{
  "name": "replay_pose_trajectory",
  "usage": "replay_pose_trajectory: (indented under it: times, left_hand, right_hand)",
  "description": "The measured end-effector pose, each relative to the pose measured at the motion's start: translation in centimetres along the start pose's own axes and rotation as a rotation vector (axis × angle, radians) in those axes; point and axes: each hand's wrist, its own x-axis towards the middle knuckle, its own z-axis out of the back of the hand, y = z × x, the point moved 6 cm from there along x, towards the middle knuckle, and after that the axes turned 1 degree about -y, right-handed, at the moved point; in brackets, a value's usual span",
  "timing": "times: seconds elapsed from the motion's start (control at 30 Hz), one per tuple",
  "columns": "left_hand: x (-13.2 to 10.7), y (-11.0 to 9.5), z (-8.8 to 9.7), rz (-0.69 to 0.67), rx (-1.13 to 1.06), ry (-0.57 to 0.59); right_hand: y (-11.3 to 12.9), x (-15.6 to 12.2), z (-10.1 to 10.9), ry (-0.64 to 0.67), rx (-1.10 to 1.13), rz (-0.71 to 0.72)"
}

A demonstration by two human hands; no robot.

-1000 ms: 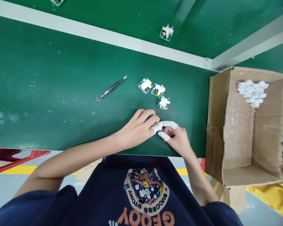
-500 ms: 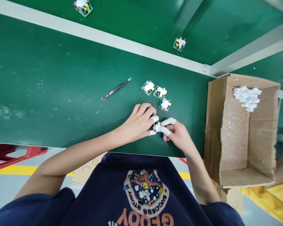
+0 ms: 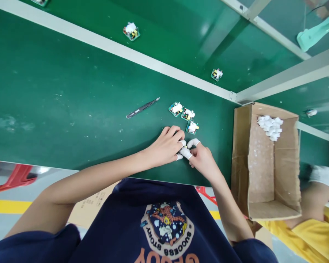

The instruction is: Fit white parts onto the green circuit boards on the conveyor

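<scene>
Between my two hands sits a small circuit board point(image 3: 185, 147), mostly covered by my fingers. My left hand point(image 3: 170, 146) grips it from the left, white finger cots on thumb and index finger. From the right, my right hand point(image 3: 201, 155) reaches in, its cot-covered thumb and index finger pressed close around the board; whether they pinch it or a part on it is hidden. Just beyond lie three circuit boards with white blobs: the left one point(image 3: 176, 109), the middle one point(image 3: 188, 114) and the nearest one point(image 3: 192, 127). Black tweezers point(image 3: 143, 107) rest farther left.
On my right stands an open cardboard box point(image 3: 239, 160) with a pile of white pieces point(image 3: 270, 127) inside. Behind the pale rail point(image 3: 104, 44), more boards point(image 3: 131, 31) lie on a green surface. A person in a yellow sleeve point(image 3: 309, 233) is beyond the box.
The view has shifted, so the box appears farther left. My right thumb and index finger have drawn closer over the board. My left hand still holds it.
</scene>
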Motion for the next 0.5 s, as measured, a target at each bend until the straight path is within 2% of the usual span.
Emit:
replay_pose_trajectory:
  times: [0.13, 0.27, 0.33, 0.4, 0.5]
  left_hand:
    - [0.0, -0.1, 0.0, 0.027, -0.007, 0.024]
    - [0.1, -0.1, -0.1, 0.04, -0.033, 0.029]
    - [0.1, 0.2, -0.2, 0.057, -0.056, 0.031]
    - [0.0, 0.6, -0.3, 0.069, -0.086, 0.041]
    - [0.0, 0.9, -0.4, 0.055, -0.112, 0.046]
  right_hand:
    - [0.7, 0.1, -0.3, 0.063, 0.041, 0.034]
    - [0.7, 0.3, 0.2, -0.032, -0.061, 0.001]
    - [0.4, 0.1, 0.1, -0.023, -0.059, 0.011]
    - [0.2, -0.2, -0.1, 0.009, 0.032, 0.085]
    - [-0.1, -1.0, 0.1, -0.086, 0.047, 0.239]
